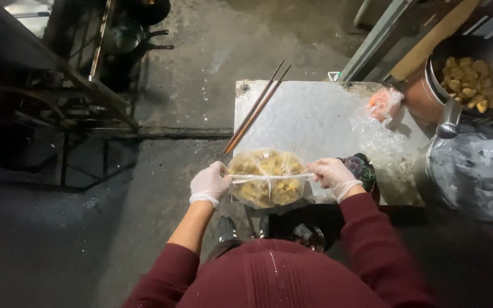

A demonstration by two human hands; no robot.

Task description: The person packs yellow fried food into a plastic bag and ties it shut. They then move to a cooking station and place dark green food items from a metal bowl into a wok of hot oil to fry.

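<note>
A clear plastic bag of yellow fried pieces [267, 178] sits at the near edge of a grey metal table [315, 117]. My left hand [210, 183], in a thin white glove, grips the bag's left handle and pulls it outward. At the bag's right side, my right hand [332, 174], also gloved, pulls the other handle. The two handles stretch in a white line across the top of the bag. Both my sleeves are dark red.
Long wooden chopsticks [256, 107] lie over the table's left edge. Loose clear bags [376, 134] and an orange bundle [382, 102] rest at the table's right. A metal pan of fried pieces [470, 80] and a plastic-covered pot [477, 171] stand further right. A dark metal frame [58, 108] stands left.
</note>
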